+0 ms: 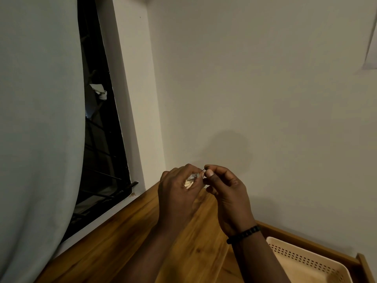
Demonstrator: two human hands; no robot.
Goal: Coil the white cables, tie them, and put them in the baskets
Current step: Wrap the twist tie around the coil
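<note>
While tie pinched, basket (334,268) unfilled.

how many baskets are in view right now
1. A cream perforated basket sits at the lower right on the wooden table, just right of the right forearm. It runs off the frame edge, so other baskets may lie out of view.
</note>
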